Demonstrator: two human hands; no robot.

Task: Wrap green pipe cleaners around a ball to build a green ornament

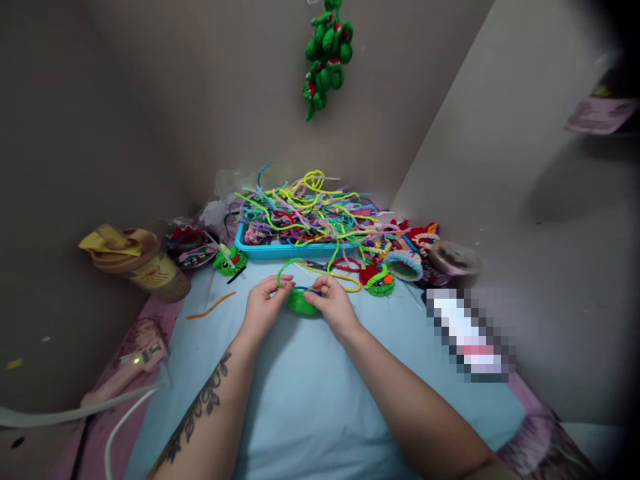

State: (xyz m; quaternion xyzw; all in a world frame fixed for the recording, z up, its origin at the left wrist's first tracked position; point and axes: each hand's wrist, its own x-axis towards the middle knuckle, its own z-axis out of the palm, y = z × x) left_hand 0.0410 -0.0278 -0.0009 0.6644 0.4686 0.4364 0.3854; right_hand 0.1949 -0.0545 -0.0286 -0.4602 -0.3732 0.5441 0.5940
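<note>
Blue cloth [310, 400]; rnd grn piece [303, 305]

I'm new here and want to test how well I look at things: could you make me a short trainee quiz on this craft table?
1. True or false: the cup is on the person's left of the tray.

2. What colour is that tray, which holds a heap of fuzzy strips?
a) pink
b) blue
c) yellow

3. Fill in: the left hand and right hand hold a ____ fuzzy piece.

Key: 1 true; 2 b; 3 green.
</note>
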